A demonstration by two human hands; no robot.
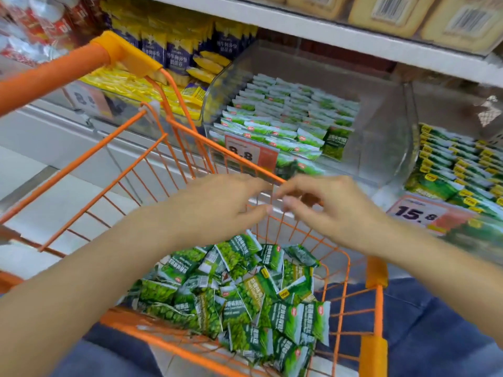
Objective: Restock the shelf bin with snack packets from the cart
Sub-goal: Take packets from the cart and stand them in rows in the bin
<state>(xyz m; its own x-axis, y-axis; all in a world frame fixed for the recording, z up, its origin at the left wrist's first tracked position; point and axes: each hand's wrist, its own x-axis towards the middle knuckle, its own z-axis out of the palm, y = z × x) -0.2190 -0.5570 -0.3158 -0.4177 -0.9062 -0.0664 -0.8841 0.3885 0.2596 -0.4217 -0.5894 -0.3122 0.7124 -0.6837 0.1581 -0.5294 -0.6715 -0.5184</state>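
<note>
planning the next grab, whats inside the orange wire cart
A loose heap of small green snack packets fills the orange wire cart. The heap covers most of the cart's floor, and any lower packets are hidden.

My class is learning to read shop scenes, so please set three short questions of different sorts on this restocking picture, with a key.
1. True or false: both hands hold green packets.
2. Which price sign hangs on the clear bin with the neat green rows? A) 8.8 B) 15.8 C) 3.5
3. Fill in: the loose packets lie in the orange ____.

Key
1. False: the left hand and right hand are empty, fingers nearly meeting above the cart.
2. A: the sign on the bin.
3. Cart; the packets are piled inside.
</note>
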